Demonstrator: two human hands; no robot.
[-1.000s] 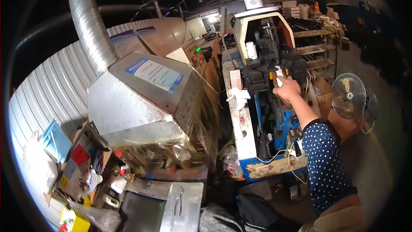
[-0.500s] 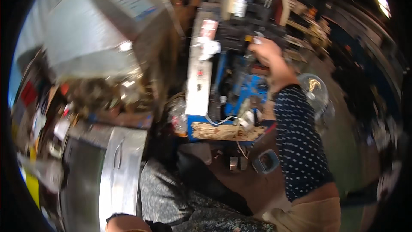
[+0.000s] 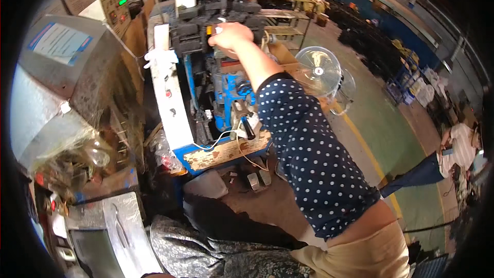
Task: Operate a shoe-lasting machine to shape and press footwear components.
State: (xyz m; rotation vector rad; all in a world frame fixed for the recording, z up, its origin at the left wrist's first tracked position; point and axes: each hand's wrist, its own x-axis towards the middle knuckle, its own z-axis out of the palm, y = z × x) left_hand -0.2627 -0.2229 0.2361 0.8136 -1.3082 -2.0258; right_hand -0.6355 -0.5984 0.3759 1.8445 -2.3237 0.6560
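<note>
My right hand (image 3: pixel 234 37) reaches forward to a blue and black machine (image 3: pixel 225 88), its arm in a navy sleeve with white dots and a beige cover. The fingers are bent and closed at the machine's dark block, beside a small yellow part (image 3: pixel 209 31). A small white bit (image 3: pixel 219 30) shows at the fingertips; what they grip, if anything, I cannot make out. My left hand is out of the picture. White cloth (image 3: pixel 161 58) lies on the pale panel (image 3: pixel 174 107) left of the machine. A black-handled tool (image 3: pixel 248 128) lies at its near end.
A metal hood (image 3: pixel 49 92) stands at the left, with a tray holding tweezer-like tongs (image 3: pixel 121 234) below. A clear-bladed fan (image 3: pixel 318 71) is right of the machine. Foot pedals (image 3: pixel 253 180) sit on the floor. Another person (image 3: pixel 455 149) is at the far right.
The view has swung right, so the machine and my right hand appear further left. My right hand stays at the dark block. The left arm at the lower edge has almost left the picture.
</note>
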